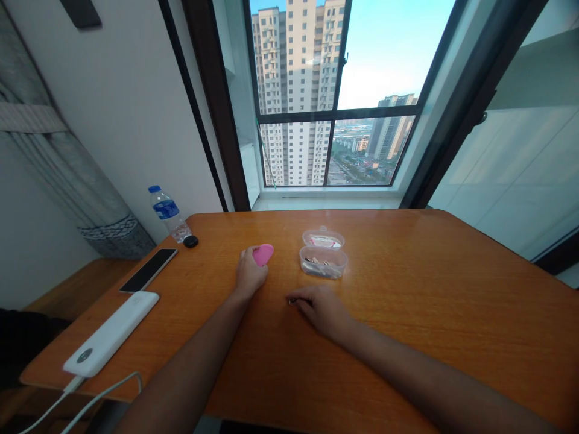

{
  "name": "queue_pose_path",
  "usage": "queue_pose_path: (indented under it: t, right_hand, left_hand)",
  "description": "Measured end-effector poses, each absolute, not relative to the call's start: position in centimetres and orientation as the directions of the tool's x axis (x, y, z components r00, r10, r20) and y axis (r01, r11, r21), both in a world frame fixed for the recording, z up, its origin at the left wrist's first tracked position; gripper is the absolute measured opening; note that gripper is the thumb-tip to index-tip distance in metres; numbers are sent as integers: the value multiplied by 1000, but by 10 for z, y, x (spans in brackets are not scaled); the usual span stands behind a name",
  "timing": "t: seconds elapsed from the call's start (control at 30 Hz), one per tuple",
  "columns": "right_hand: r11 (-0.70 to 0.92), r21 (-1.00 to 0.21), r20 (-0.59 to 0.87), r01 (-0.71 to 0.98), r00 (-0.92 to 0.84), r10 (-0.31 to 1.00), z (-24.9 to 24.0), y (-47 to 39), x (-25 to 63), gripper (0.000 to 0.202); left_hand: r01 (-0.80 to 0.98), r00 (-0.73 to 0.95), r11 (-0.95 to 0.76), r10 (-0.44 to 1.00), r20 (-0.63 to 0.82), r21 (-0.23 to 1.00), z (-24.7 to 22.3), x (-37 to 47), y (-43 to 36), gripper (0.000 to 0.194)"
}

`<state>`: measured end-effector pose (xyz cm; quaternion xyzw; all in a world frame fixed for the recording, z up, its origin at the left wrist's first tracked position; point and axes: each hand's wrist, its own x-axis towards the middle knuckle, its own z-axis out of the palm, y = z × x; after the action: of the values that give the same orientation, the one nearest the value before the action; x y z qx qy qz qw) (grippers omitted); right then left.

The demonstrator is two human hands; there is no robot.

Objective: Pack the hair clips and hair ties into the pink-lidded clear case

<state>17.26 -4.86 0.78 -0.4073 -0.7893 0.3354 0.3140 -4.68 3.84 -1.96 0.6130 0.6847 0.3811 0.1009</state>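
Observation:
My left hand (250, 274) is closed round a flat pink object (263, 254) with a rounded edge; my fingers cover part of it, so its kind does not show. To the right, my right hand (319, 307) rests low over the wooden table, thumb and forefinger pinched on a small dark metal piece (292, 301) too small to name. Just beyond my right hand is a clear plastic box (323, 271), its lid tipped back, holding several small metallic and dark pieces. A white and red label shows on the lid (323, 239).
On the left of the table (429, 271) lie a white power bank (113, 331) with a cable (72, 386), a phone (149, 270), and a small black round object (190, 241). A water bottle (169, 212) stands behind them. Beyond the far edge is a window (335, 113).

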Motion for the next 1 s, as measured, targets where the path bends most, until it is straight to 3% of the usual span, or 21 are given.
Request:
queue_pose_path:
  t: [0.17, 0.43, 0.67, 0.8, 0.93, 1.0]
  right_hand:
    - [692, -621, 343, 369, -665, 663, 10, -47, 146, 37]
    - [813, -461, 311, 356, -793, 524, -5, -41, 123, 41]
    - [797, -492, 272, 350, -808, 522, 17, -51, 131, 52]
    - [790, -522, 327, 322, -780, 534, 26, -54, 139, 43]
    - [816, -503, 477, 287, -695, 538, 43, -65, 147, 46]
    - [866, -459, 612, 198, -636, 470, 66, -83, 149, 51]
  left_hand:
    - [723, -252, -40, 914, 317, 689, -21, -50, 43, 52]
    - [696, -278, -39, 906, 319, 717, -28, -53, 49, 53]
    - [693, -287, -25, 907, 308, 720, -25, -51, 47, 54]
    - [691, -285, -21, 911, 299, 723, -23, -51, 46, 54]
    - [699, -275, -22, 915, 296, 715, -23, -50, 45, 52]
    - [710, -271, -27, 912, 309, 703, -24, -50, 45, 51]
